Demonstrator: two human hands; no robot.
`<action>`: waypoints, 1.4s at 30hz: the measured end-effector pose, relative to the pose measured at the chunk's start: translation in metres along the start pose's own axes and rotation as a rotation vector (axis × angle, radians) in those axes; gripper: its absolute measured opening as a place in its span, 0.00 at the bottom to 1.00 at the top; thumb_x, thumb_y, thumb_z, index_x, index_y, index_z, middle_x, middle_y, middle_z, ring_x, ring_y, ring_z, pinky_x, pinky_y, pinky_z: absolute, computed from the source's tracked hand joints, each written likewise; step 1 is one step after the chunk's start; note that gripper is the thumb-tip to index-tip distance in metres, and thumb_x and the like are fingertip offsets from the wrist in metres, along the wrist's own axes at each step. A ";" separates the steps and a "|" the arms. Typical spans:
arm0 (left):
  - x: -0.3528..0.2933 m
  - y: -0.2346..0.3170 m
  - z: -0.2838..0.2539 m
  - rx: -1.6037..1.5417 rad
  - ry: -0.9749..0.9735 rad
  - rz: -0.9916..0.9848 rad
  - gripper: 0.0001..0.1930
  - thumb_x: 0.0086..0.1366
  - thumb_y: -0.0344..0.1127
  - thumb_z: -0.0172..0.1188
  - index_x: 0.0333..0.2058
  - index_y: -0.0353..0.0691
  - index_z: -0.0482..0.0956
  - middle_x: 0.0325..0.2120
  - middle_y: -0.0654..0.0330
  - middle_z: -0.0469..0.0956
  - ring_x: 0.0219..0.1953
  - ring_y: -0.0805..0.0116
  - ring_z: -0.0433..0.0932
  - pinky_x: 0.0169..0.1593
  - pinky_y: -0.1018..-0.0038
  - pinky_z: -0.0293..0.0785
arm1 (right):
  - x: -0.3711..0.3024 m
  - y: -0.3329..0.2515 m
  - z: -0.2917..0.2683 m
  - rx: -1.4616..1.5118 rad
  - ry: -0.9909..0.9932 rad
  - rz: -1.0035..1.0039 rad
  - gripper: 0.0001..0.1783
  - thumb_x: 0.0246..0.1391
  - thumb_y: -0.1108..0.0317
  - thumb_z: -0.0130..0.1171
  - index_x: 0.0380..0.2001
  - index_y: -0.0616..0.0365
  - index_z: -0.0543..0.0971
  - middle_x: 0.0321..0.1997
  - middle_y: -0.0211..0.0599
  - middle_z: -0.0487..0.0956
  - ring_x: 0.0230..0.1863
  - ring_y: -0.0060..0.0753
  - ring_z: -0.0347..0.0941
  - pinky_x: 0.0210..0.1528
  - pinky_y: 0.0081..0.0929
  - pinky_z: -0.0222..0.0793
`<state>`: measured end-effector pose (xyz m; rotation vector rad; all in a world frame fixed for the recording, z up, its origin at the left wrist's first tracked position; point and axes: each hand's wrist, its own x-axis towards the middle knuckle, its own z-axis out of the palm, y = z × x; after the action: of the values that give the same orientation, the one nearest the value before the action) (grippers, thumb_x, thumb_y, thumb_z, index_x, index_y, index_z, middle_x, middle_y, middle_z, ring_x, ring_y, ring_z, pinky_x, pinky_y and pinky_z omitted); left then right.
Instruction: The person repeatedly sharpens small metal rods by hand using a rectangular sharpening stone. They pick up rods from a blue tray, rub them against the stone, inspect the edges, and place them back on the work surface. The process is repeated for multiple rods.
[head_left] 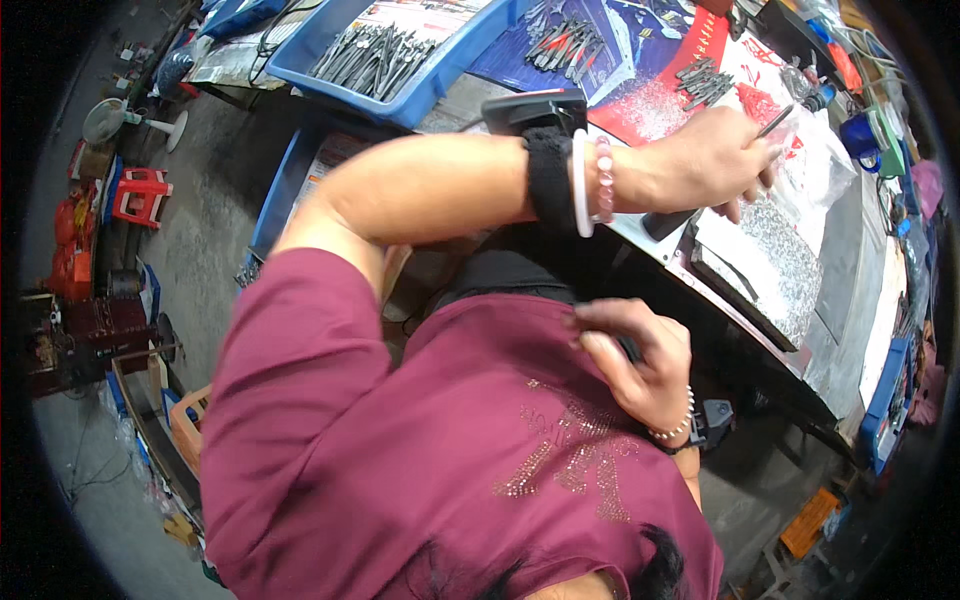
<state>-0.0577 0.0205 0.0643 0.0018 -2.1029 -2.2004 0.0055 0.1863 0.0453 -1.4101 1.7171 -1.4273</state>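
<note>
Two bare hands are seen from above, the left reaching over a work table (850, 290) and the right drawn in near the person's own maroon shirt (440, 400). The left hand (722, 160), slightly blurred, is palm down with its fingers curled closed around a slim dark rod (776, 120). The rod's end pokes out at the far side of the fist, slanting up and to the right; the rest is hidden by the hand. Clear plastic (830, 165) lies just to the right of the rod. Below the hand, toward the body, a grey cylinder (662, 224) stands at the table's near edge, and a spread of silvery grains (790, 270) covers a pale surface to its right. The right hand (645, 362) is half curled, thumb and forefinger a little apart; something dark shows between them, but I cannot tell whether it is held. On the table beyond the left hand, a small heap of dark pieces (704, 84) lies on red material, a second heap (567, 48) with red among it rests on a blue sheet (500, 68), and farther left a blue tray (402, 112) holds many dark sticks (372, 60).
</note>
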 end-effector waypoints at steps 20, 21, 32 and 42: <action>-0.136 -0.166 -0.017 0.914 -0.573 -0.072 0.13 0.56 0.43 0.61 0.32 0.39 0.80 0.29 0.48 0.82 0.35 0.46 0.82 0.36 0.57 0.76 | -0.012 0.034 0.019 -0.129 0.065 -0.078 0.09 0.50 0.75 0.64 0.36 0.61 0.79 0.34 0.45 0.80 0.35 0.48 0.79 0.38 0.33 0.74; -0.133 -0.168 -0.006 0.936 -0.566 -0.063 0.12 0.55 0.41 0.62 0.32 0.38 0.79 0.28 0.47 0.82 0.33 0.45 0.81 0.34 0.56 0.75 | -0.020 0.039 0.016 -0.134 0.067 -0.038 0.09 0.51 0.75 0.64 0.36 0.61 0.79 0.34 0.45 0.80 0.35 0.47 0.79 0.38 0.33 0.74; -0.057 -0.216 0.021 -0.158 -0.318 -0.757 0.12 0.63 0.40 0.58 0.29 0.36 0.83 0.26 0.56 0.82 0.33 0.61 0.83 0.39 0.66 0.78 | -0.070 0.050 0.007 -0.038 0.155 0.371 0.07 0.57 0.73 0.61 0.38 0.64 0.79 0.36 0.45 0.81 0.36 0.43 0.80 0.40 0.30 0.74; -0.094 -0.201 0.032 0.246 -0.403 -0.378 0.12 0.63 0.40 0.58 0.29 0.36 0.83 0.26 0.55 0.82 0.34 0.61 0.83 0.39 0.66 0.78 | -0.039 0.072 0.031 -0.499 0.111 -0.002 0.17 0.43 0.69 0.69 0.39 0.56 0.79 0.47 0.39 0.76 0.50 0.43 0.72 0.51 0.38 0.66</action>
<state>0.0197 0.0676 -0.1405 -0.0314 -2.7888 -2.2679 0.0168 0.2036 -0.0396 -1.5990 2.2528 -1.1372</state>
